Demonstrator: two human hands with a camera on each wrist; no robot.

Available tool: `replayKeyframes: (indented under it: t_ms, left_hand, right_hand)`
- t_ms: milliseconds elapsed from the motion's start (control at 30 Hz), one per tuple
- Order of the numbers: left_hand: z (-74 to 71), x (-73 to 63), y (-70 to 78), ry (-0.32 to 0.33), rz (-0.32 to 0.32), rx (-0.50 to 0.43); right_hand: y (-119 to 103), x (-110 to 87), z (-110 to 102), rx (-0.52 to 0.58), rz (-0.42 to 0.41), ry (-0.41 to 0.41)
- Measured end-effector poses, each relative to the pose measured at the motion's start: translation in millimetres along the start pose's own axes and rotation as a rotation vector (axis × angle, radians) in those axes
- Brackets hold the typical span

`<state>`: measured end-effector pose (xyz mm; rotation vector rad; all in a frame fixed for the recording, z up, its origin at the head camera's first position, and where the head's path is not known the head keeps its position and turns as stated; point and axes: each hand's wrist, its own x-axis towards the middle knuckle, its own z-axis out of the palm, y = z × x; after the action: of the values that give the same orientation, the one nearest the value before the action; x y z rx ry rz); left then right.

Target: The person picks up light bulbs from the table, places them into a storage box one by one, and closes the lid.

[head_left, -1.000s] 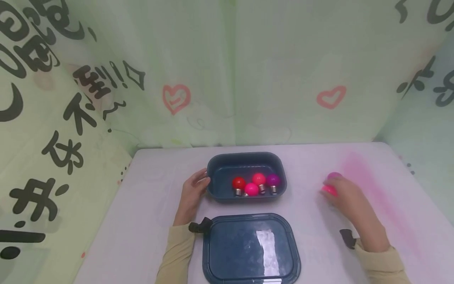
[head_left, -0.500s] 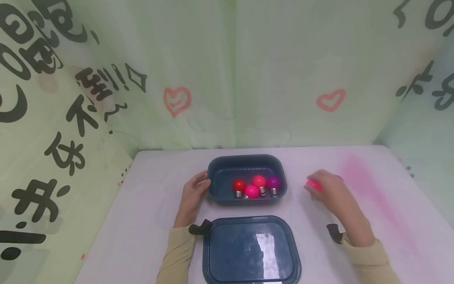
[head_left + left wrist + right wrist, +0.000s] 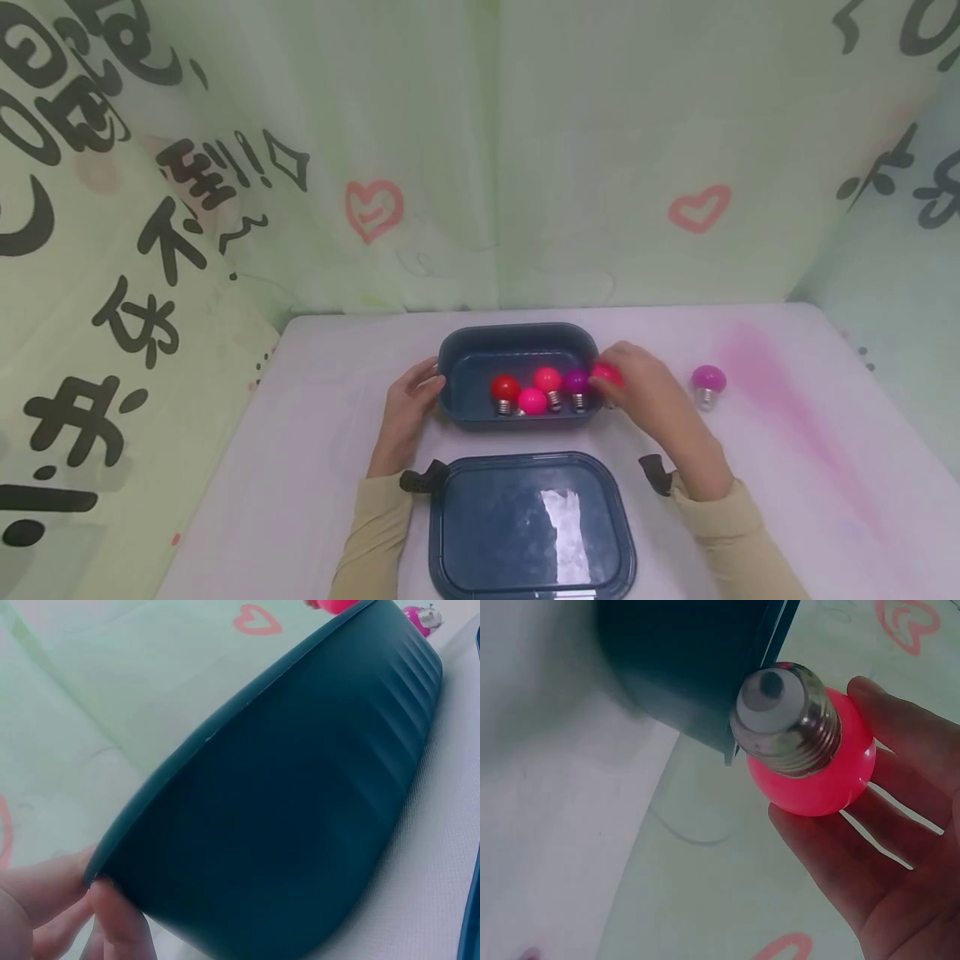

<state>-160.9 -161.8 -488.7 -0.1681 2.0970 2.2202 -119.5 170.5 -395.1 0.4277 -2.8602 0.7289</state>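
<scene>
While the left hand [image 3: 408, 408] grips the box [image 3: 471, 367] and the right hand [image 3: 647, 390] a bulb [image 3: 608, 374], only right wrist shows its tip [image 3: 771, 690]. It's moved leftward.

Pink bulb [image 3: 814, 799], purple bulb [image 3: 708, 377], dark blue box [image 3: 472, 365], table [image 3: 300, 467] perhaps white, streaked pink, pale green curtain [image 3: 570, 125] with reddish hearts [image 3: 374, 213]

Your bench [image 3: 292, 467] has a white top with rounded far corners, and the close view by your left wrist gives it a fine woven look. Near its far edge, around the middle, sits a dark blue box [image 3: 517, 422]. Nearer to you, just beside the box, a glossy dark blue lid [image 3: 495, 533] lies flat. Off to your right is a purple bulb [image 3: 708, 378], its metal base towards you, and beyond it a pink streak [image 3: 795, 425] slants across the surface.
</scene>
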Motion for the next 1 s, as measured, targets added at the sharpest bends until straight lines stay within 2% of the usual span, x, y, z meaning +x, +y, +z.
replayKeyframes:
  t_ms: [667, 1000]
  left_hand:
    - [0.1, -0.2, -0.4, 0.012, 0.003, 0.007]
    - [-0.9, -1.4, 1.4, 0.010, -0.009, 0.013]
  right_hand:
    - [-39.1, 25.3, 32.1, -0.016, -0.124, 0.058]
    - [-59.8, 36.7, 48.1, 0.001, -0.107, 0.013]
